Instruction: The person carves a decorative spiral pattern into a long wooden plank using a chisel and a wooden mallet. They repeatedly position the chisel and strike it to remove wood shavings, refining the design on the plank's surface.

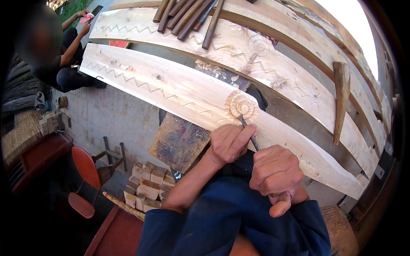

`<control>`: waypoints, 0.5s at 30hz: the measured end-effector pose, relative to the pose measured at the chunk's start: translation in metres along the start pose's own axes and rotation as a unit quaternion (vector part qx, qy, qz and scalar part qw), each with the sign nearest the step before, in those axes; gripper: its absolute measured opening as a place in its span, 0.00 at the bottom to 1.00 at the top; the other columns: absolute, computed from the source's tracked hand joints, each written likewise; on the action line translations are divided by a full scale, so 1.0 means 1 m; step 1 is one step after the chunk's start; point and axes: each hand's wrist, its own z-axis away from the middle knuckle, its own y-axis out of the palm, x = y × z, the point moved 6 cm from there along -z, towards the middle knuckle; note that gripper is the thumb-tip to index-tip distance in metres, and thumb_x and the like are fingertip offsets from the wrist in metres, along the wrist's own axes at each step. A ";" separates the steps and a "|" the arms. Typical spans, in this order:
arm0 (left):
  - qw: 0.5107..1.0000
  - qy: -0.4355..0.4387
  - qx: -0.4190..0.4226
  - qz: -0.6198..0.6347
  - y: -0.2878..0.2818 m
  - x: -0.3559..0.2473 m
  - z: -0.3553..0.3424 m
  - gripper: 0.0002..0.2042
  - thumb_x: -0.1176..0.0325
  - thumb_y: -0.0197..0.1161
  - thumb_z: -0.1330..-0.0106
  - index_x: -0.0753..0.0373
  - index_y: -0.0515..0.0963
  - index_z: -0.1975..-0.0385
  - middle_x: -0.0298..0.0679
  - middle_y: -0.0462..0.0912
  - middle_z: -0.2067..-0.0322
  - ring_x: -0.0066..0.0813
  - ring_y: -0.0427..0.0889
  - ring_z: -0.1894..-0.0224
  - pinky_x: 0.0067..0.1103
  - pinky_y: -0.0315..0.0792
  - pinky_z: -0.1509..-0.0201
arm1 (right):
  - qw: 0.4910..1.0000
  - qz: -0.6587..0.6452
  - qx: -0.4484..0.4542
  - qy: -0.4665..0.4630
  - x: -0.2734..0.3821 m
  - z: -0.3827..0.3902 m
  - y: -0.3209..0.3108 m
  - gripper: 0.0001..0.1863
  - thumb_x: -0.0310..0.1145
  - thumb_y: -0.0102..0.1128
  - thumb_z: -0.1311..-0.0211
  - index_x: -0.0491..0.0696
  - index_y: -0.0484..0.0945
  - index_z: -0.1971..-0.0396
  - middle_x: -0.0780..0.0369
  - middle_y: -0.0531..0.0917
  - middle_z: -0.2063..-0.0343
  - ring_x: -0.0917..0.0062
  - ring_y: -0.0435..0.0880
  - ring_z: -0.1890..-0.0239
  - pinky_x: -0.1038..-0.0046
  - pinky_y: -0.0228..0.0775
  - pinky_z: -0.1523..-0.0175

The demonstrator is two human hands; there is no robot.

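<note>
A long pale wooden board (136,81) lies across in front of me, marked with a zigzag line. On it is a round carved rosette (242,106) with petal-like cuts. A carving gouge (243,121) rests its metal tip at the rosette's lower edge. My left hand (230,141) is closed round the gouge's shaft close to the wood. Behind it, my right hand (276,170) is wrapped round the handle end, which its fingers mostly hide.
A second zigzag-marked board (273,72) lies beyond, carrying several wooden-handled tools (188,17). A wooden mallet (341,102) leans at the right. Lower left are wood blocks (149,184) and a red chair (85,167). A person (70,64) sits at the far left.
</note>
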 end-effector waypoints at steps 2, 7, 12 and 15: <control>1.000 -0.005 0.000 -0.002 0.001 0.001 0.001 0.25 0.86 0.65 0.42 0.66 0.81 0.42 0.35 0.86 0.72 0.33 0.82 0.79 0.28 0.74 0.77 | 1.000 0.001 0.002 0.002 -0.001 0.000 0.000 0.34 0.55 0.68 0.28 0.50 0.65 0.87 0.65 0.77 0.84 0.75 0.69 0.87 0.71 0.52 0.79; 1.000 -0.001 -0.026 0.000 0.001 0.001 -0.002 0.18 0.81 0.70 0.36 0.69 0.83 0.45 0.34 0.75 0.79 0.30 0.75 0.81 0.28 0.68 0.79 | 1.000 0.000 0.004 0.003 -0.004 0.000 -0.001 0.34 0.55 0.68 0.28 0.50 0.66 0.87 0.65 0.77 0.84 0.75 0.69 0.87 0.71 0.53 0.79; 0.999 -0.009 -0.032 -0.009 0.002 0.002 -0.001 0.17 0.81 0.70 0.36 0.68 0.84 0.46 0.34 0.75 0.80 0.30 0.76 0.82 0.28 0.68 0.79 | 1.000 -0.004 -0.005 0.013 -0.006 -0.001 -0.001 0.31 0.51 0.69 0.30 0.50 0.66 0.87 0.65 0.76 0.84 0.75 0.69 0.87 0.70 0.53 0.79; 0.999 -0.015 -0.034 -0.014 0.001 0.001 -0.003 0.17 0.81 0.69 0.37 0.68 0.84 0.47 0.34 0.78 0.79 0.30 0.77 0.81 0.27 0.69 0.79 | 1.000 0.010 0.007 0.025 -0.006 -0.003 -0.001 0.29 0.47 0.69 0.31 0.50 0.67 0.88 0.65 0.75 0.84 0.74 0.69 0.87 0.70 0.54 0.79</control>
